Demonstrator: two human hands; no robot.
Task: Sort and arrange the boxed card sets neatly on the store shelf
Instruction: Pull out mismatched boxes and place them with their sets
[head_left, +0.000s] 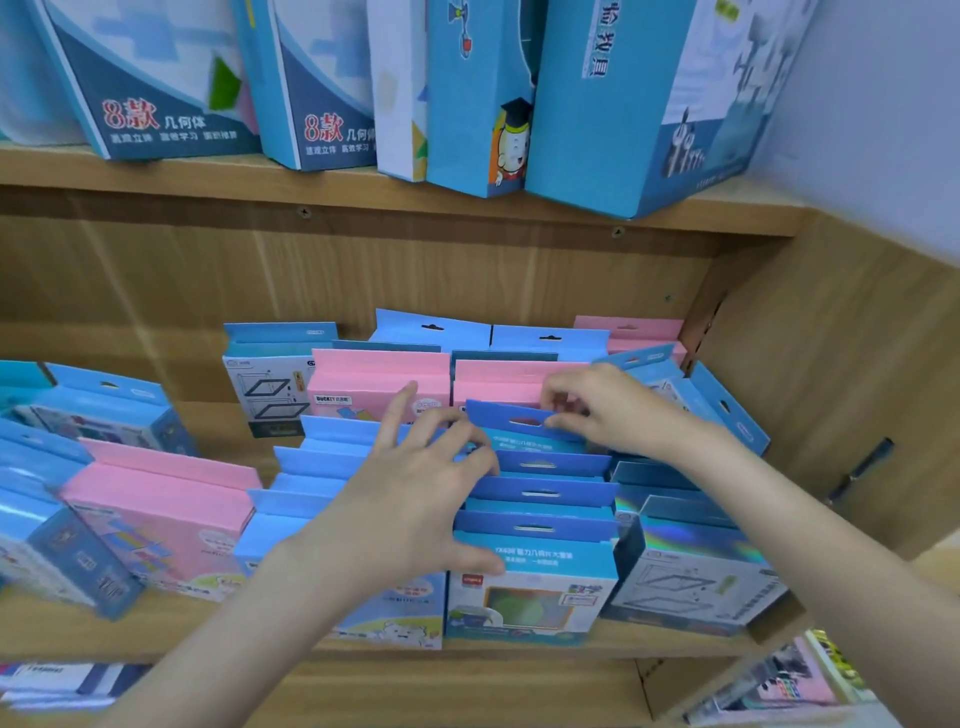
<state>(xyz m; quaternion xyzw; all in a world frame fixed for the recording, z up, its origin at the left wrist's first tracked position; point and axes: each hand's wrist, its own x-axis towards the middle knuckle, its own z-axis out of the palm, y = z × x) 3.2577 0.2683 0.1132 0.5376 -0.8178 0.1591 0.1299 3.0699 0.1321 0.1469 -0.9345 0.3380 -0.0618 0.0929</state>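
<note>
wooden store shelf with a plywood back carries rows of upright boxed card sets. near its front edge, toward the right end, stands a file of dark blue hang-tab card boxes. the right hand pinches the tab of the rearmost dark blue box, fingers closed on it. the left hand lies spread and relaxed over the file, thumb against the front box, gripping nothing. if that tab is tugged hard, the thin card may bend, or the box could catch the pink boxes behind and tip them.
</note>
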